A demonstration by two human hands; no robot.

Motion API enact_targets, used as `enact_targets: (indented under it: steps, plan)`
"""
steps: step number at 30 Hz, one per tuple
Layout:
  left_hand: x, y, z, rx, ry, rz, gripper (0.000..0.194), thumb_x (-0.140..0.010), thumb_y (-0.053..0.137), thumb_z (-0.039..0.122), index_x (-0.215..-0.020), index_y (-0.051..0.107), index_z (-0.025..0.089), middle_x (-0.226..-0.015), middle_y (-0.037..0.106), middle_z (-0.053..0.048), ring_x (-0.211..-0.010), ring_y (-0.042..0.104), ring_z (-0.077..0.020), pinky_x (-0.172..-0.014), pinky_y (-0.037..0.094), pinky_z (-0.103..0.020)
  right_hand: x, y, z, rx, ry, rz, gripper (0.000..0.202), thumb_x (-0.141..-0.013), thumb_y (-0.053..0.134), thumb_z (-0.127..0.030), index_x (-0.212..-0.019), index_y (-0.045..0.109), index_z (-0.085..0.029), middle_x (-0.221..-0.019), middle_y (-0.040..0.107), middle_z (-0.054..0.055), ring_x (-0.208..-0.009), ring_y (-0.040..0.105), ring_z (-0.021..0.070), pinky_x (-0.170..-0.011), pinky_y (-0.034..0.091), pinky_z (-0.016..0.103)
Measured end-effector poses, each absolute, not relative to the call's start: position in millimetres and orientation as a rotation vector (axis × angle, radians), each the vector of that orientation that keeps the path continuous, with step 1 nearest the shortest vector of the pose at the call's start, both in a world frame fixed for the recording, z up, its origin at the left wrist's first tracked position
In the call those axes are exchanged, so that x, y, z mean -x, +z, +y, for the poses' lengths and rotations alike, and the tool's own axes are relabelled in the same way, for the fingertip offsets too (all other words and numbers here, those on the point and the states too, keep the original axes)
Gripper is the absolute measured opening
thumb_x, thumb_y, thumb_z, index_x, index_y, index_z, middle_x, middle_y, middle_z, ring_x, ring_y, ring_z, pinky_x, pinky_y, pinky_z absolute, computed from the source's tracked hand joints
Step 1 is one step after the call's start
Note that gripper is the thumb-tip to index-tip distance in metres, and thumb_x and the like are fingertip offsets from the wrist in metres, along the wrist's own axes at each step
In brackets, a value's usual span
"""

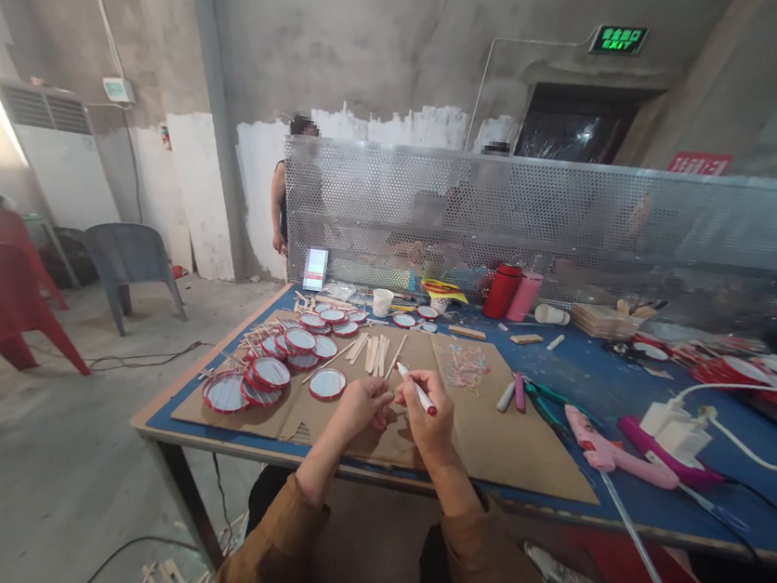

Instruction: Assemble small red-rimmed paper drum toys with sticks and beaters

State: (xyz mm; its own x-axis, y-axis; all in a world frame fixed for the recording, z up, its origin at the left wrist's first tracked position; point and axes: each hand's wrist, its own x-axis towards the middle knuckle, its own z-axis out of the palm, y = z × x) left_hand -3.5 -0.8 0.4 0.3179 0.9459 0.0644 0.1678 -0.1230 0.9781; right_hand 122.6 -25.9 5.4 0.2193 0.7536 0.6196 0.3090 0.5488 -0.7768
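Note:
My right hand [427,416] is closed on a white marker [419,391] with a red end, its tip pointing up and left. Beside it my left hand [362,407] has its fingers pinched round the lower end of a thin wooden stick [396,356]. Both hands are over a brown cardboard sheet [512,437]. Several short wooden strips [376,354] lie just beyond them. To the left, a round red-rimmed disc [327,384] lies by itself near a pile of similar discs [272,372]. Small coloured pieces [464,368] are scattered to the right.
On the right lie a pink glue gun [612,453], green-handled pliers [544,403] and a power strip [675,451] with cables. A perforated metal screen [565,218] stands behind red and pink bottles [502,290]. A person [295,187] stands beyond the far left corner.

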Motion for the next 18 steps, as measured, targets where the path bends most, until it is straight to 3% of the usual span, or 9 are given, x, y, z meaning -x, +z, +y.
enact_targets:
  steps: [18]
  plan:
    - [2.5, -1.4, 0.7, -1.564, 0.958, 1.063, 0.020, -0.074, 0.054, 0.036, -0.067, 0.050, 0.017, -0.045, 0.052, 0.004, -0.039, 0.052, -0.0118, -0.039, 0.039, -0.020, -121.6, 2.6, -23.3, 1.020, 0.343, -1.371, 0.020, -0.085, 0.054, -0.040, -0.085, 0.056, -0.020, -0.068, 0.066, 0.002, -0.057, 0.066, 0.0151, -0.055, 0.055, 0.025]
